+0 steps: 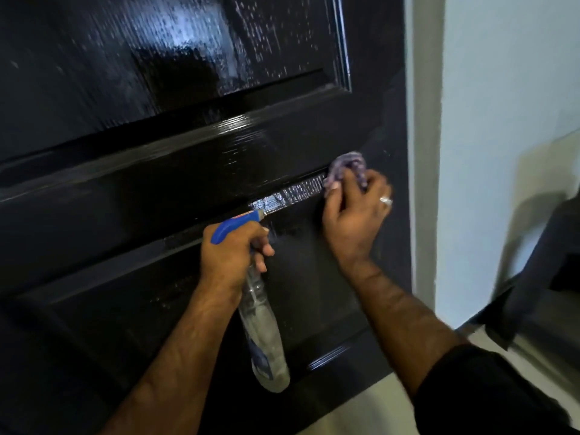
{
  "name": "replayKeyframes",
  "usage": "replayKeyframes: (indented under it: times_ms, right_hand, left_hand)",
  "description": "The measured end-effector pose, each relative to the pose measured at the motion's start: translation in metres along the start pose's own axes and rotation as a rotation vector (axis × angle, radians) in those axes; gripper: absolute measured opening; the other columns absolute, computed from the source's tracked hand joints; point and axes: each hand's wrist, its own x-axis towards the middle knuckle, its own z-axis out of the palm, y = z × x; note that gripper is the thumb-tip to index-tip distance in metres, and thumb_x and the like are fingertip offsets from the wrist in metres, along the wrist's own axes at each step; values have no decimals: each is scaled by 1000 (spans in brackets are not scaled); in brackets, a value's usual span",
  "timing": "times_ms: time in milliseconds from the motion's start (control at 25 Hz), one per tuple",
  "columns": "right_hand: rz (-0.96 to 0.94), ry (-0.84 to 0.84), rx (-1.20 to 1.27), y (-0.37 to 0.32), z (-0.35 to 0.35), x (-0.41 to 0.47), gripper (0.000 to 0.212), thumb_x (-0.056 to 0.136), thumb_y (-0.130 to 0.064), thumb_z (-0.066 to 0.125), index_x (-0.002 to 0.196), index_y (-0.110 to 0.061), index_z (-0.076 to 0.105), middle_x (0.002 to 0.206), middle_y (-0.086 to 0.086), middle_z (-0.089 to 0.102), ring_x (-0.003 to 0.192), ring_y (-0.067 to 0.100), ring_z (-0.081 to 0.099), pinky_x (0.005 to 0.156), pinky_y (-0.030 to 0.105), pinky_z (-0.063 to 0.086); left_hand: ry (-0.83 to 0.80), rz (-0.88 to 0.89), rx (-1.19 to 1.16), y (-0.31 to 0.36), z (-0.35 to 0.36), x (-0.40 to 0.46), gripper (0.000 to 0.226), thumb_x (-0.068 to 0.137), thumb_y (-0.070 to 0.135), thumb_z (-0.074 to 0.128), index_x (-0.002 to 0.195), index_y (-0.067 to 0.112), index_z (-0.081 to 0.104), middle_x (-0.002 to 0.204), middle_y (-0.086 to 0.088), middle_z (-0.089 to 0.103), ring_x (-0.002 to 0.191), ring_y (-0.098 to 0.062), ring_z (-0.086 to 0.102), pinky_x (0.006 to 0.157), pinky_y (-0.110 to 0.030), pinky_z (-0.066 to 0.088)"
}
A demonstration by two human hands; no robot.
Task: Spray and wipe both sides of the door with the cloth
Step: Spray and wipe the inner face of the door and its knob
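Observation:
A glossy black panelled door (157, 171) fills most of the view, with spray droplets on its upper panel. My right hand (356, 215) grips a bunched purple cloth (345, 166) and presses it against the door at the top right corner of the lower panel. My left hand (235, 255) holds a clear spray bottle (263, 334) by its neck, a finger on the trigger. Its blue nozzle (238, 222) points at the door just left of the cloth.
A white door frame (423, 183) runs down the right of the door, with a pale blue wall (502, 105) beyond it. A dark object (546, 277) sits low at the right. Pale floor (361, 412) shows below the door.

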Motion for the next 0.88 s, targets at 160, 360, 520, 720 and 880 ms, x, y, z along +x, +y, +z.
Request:
replayKeyframes:
  times_ms: [160,360,520,720,880]
  right_hand:
    - [-737,-295,45,-6,2,-25,42,100,-23,69,140,-11,70,149,25,58,136,42,55,109,54,42]
    - [-452,-141,-113,74,-7,26,49,108,-22,57,155,-10,56,166,25,41,154,42,39,121,57,35]
    - [-217,-5,96,30,12,92,49,113,-26,46,156,-3,52,168,28,35,157,45,33,124,59,33]
    - [-226,6,148,66,14,57,48,111,-21,54,156,-5,52,172,18,31,160,38,30,123,60,34]
    - [522,-140,108,133,-5,-116,65,113,-53,32,166,-16,31,177,16,19,160,39,28,117,65,43]
  left_hand:
    - [45,16,-41,5,11,0,23,87,-3,60,64,-2,64,54,-15,62,35,-21,45,40,-24,37]
    - [-47,-13,-36,3,34,5,14,81,5,66,67,4,70,58,-18,63,37,-22,45,43,-26,39]
    - [-121,1,-29,6,62,12,22,79,9,65,57,7,69,60,-20,64,37,-23,46,47,-28,39]
    - [-137,0,-43,-5,79,20,31,85,1,62,56,8,70,60,-20,64,38,-24,46,44,-25,40]
    - [-130,-22,-24,-28,84,12,20,86,-7,60,68,-2,69,61,-21,62,37,-23,45,41,-25,39]
